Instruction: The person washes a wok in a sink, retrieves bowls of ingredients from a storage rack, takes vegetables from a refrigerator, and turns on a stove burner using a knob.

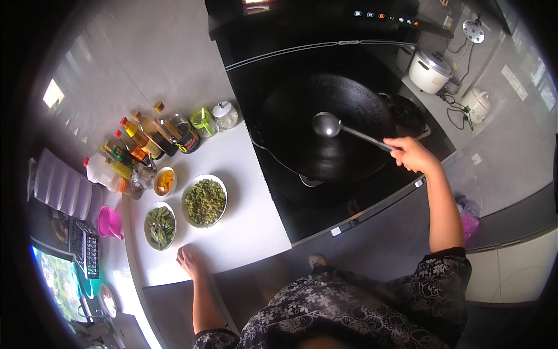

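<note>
My right hand (412, 153) grips the handle end of a metal ladle (320, 126), whose round bowl is over the middle of a large black wok (351, 89). Dark, shiny patches show in the wok's bottom; whether this is liquid I cannot tell. My left hand (191, 261) rests near the front edge of the white countertop (248, 218), fingers loosely curled and partly hidden, with nothing seen in it. Nearest to it is a white bowl of green leaves (160, 227). Beside that stand a bowl of chopped green vegetable pieces (205, 201) and a small bowl of orange-yellow slices (165, 182).
The wok sits on a black glass-topped stove (301, 213). Seasoning bottles (141, 138) and a green-lidded jar (203, 122) line the wall. A pink scoop (109, 221) stands left, near a black dish rack (85, 248). A rice cooker (429, 74) is beyond the stove, right.
</note>
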`<state>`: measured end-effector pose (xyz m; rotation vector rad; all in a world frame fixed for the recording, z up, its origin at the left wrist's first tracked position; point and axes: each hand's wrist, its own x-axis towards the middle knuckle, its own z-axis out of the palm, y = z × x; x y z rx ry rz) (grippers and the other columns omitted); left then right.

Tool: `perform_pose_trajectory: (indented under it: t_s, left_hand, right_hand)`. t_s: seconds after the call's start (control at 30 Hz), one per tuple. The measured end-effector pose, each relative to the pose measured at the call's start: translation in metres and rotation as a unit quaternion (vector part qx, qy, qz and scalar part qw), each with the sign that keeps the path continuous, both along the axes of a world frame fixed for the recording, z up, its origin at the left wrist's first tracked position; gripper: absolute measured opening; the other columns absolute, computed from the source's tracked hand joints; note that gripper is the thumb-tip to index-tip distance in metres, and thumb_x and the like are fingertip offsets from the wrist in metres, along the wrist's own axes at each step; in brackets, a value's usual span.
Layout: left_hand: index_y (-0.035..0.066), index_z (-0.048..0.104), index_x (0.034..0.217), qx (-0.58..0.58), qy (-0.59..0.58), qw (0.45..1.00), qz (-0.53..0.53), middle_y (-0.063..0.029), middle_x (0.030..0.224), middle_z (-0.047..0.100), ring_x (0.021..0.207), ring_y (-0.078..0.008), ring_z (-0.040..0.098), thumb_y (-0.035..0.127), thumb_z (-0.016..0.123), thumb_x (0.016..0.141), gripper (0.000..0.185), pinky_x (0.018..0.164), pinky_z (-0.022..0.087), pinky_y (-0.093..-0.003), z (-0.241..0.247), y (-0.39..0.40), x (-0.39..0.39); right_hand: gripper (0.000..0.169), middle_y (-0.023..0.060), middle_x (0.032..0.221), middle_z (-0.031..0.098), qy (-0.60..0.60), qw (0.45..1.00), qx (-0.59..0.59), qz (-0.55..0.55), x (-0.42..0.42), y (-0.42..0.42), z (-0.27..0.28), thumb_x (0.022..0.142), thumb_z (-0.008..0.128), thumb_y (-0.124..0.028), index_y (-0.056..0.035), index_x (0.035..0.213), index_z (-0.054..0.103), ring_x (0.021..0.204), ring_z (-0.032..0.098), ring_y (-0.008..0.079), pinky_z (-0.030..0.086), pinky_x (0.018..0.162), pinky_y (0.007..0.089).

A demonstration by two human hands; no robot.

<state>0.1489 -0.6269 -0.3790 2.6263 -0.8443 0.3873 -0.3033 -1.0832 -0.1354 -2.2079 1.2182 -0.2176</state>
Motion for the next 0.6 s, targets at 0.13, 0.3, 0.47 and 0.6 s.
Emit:
perform_pose_trajectory:
  t_s: [0.13, 0.3, 0.47, 0.6]
  left_hand:
    - [0.0, 0.054, 0.102, -0.033, 0.026, 0.999, 0.002, -0.0146, 0.108, 0.053, 0.107, -0.0296, 0.044, 0.015, 0.042, 0.082, 0.027, 0.095, 0.029, -0.0411, 0.003, -0.003, -0.004]
    - [0.001, 0.054, 0.104, -0.038, 0.034, 0.999, 0.012, -0.0172, 0.11, 0.052, 0.108, -0.0317, 0.043, 0.012, 0.043, 0.081, 0.027, 0.095, 0.029, -0.0418, -0.001, 0.0, -0.001]
    - [0.0, 0.054, 0.104, -0.039, 0.026, 0.999, 0.002, -0.0181, 0.11, 0.052, 0.108, -0.0326, 0.042, 0.008, 0.043, 0.079, 0.028, 0.095, 0.029, -0.0422, 0.0, 0.006, -0.001]
    - [0.0, 0.053, 0.105, -0.041, 0.03, 0.999, -0.013, -0.018, 0.11, 0.052, 0.108, -0.033, 0.042, 0.006, 0.044, 0.078, 0.029, 0.095, 0.029, -0.0423, 0.005, 0.001, -0.004]
  right_hand:
    - [0.04, 0.0022, 0.064, 0.05, 0.004, 0.985, 0.156, -0.08, -0.01, 0.016, 0.016, 0.086, 0.047, -0.01, -0.0141, 0.126, 0.048, 0.041, 0.037, 0.0065, 0.032, 0.036, 0.0228]
    - [0.038, 0.0056, 0.063, 0.053, 0.024, 0.99, -0.015, -0.136, 0.004, 0.033, 0.001, 0.088, 0.044, -0.01, -0.0126, 0.126, 0.047, 0.042, 0.043, 0.01, 0.036, 0.036, 0.0249]
    - [0.042, 0.0067, 0.061, 0.052, 0.028, 0.979, 0.182, -0.091, 0.004, 0.055, 0.017, 0.089, 0.043, -0.011, -0.0079, 0.13, 0.039, 0.039, 0.042, 0.0107, 0.036, 0.034, 0.0253]
    - [0.042, 0.0072, 0.061, 0.052, -0.061, 0.976, 0.181, -0.102, 0.011, 0.048, -0.001, 0.088, 0.044, -0.012, -0.005, 0.129, 0.039, 0.039, 0.041, 0.0101, 0.035, 0.033, 0.0249]
